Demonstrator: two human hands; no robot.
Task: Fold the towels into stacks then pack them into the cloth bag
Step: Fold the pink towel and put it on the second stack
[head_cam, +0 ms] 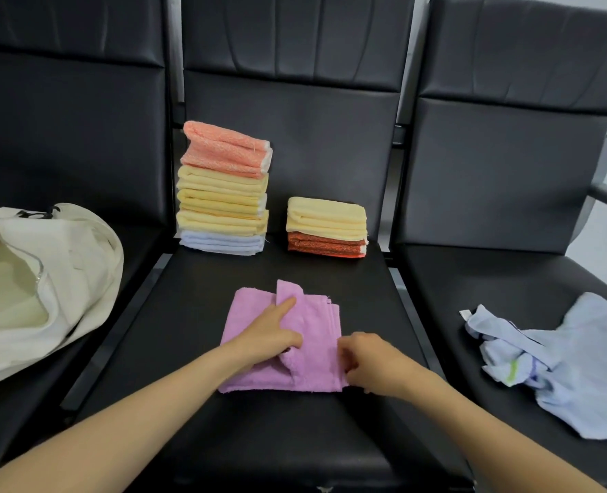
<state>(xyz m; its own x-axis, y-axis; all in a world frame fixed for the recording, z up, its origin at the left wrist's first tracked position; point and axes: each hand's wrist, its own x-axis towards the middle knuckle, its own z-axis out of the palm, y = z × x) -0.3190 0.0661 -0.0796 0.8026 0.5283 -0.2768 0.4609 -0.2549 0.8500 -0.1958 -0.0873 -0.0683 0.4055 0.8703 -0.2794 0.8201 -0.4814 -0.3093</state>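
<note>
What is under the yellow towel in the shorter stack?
A folded red-orange patterned towel lies under the yellow towel, resting on the black seat. Only its front edge shows; its top is covered.

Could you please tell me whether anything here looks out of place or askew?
The blue towel lies crumpled and unfolded on the right seat. On the tall stack, the top coral towel sits tilted. The pink towel is only mid-fold.

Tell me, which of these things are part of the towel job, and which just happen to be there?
In the job: pink towel, tall stack, short stack, crumpled blue towel pile, cloth bag.
Just there: black seats.
</note>
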